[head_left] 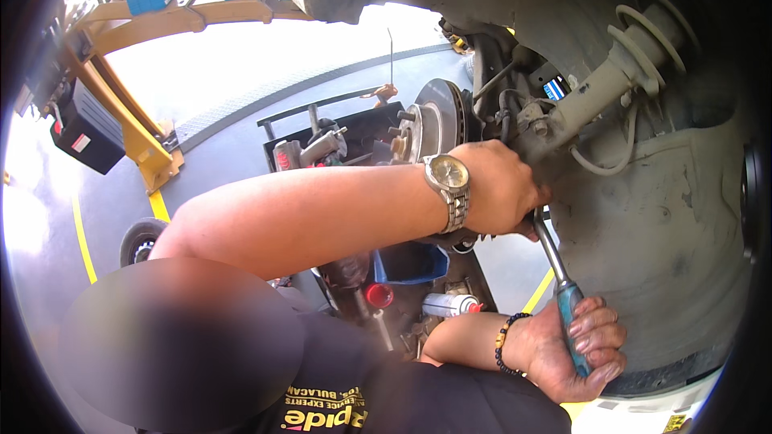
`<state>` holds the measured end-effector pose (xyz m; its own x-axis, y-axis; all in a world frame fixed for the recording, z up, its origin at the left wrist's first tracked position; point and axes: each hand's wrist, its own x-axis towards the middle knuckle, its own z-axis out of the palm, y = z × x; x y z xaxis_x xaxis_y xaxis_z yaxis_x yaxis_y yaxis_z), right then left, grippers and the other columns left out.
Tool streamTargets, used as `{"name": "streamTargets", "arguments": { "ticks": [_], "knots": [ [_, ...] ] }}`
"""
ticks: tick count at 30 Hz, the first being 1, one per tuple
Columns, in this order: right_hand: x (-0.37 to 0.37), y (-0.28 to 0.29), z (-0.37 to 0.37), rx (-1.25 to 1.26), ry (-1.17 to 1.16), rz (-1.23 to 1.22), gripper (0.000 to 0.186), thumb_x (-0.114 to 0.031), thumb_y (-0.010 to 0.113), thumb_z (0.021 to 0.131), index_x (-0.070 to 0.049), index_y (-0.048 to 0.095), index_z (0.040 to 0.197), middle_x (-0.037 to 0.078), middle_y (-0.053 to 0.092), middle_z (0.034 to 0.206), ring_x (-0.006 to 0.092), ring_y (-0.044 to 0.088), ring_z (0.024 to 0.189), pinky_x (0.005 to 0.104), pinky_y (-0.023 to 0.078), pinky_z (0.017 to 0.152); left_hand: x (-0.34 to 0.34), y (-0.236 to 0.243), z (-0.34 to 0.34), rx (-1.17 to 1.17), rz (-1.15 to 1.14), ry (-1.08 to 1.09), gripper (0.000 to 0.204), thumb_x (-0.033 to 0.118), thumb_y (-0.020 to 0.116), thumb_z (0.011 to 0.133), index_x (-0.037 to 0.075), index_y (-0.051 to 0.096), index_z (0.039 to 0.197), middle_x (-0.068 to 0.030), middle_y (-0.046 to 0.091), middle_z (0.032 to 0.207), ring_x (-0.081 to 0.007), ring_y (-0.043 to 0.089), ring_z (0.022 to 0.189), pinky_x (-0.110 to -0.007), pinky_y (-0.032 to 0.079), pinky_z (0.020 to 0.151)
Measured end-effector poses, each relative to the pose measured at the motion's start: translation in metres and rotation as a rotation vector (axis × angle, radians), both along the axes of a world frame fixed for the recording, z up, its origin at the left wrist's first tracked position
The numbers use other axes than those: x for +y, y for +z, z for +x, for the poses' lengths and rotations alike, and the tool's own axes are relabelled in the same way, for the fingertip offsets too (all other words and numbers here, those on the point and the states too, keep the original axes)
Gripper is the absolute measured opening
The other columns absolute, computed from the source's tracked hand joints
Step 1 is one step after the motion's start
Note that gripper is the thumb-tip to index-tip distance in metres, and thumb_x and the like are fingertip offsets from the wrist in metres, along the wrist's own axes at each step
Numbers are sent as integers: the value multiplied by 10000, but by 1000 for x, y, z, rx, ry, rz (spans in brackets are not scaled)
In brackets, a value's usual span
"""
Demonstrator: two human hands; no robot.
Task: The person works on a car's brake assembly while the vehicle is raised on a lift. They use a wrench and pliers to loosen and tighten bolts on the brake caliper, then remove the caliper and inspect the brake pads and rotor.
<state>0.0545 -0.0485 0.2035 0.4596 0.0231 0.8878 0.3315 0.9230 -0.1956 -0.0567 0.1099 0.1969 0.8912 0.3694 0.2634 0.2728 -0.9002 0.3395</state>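
Note:
My left hand (494,189), with a steel watch on its wrist, is curled at the far end of a ratchet wrench (549,245), below the strut (583,104) and beside the brake disc (438,112); its fingertips and what the wrench engages are mostly hidden. At lower right my right hand (583,345), a beaded bracelet at its wrist, is closed round the wrench's teal grip. The grey wheel-well liner (643,233) is behind both hands, and a hose (611,165) loops near the strut.
A black tool tray (276,135) holds tools behind my left arm. Below are a blue bin (406,273), a red cap (379,295) and a spray can (450,305). A yellow lift arm (153,161) with a black box (88,128) stands left, near a tyre (137,237).

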Motion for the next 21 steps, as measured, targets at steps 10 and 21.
{"name": "streamTargets", "arguments": {
  "ticks": [10,21],
  "knots": [
    [13,23,-7,8,-96,-116,295,-273,499,903,-150,379,663,0,332,607,142,359,544,330,334,590,8,3,0,21,-79,-35,545,542,551,955,134,609,1311,-169,722,924,-372,711,942,-472,575,798],
    [-29,-6,17,-147,-580,-473,502,-411,459,1014,47,593,1169,181,594,1024,237,606,779,361,489,605,6,-4,12,6,14,23,502,474,592,961,225,556,1396,-213,717,1013,-390,692,974,-478,553,879]
  ]
}}
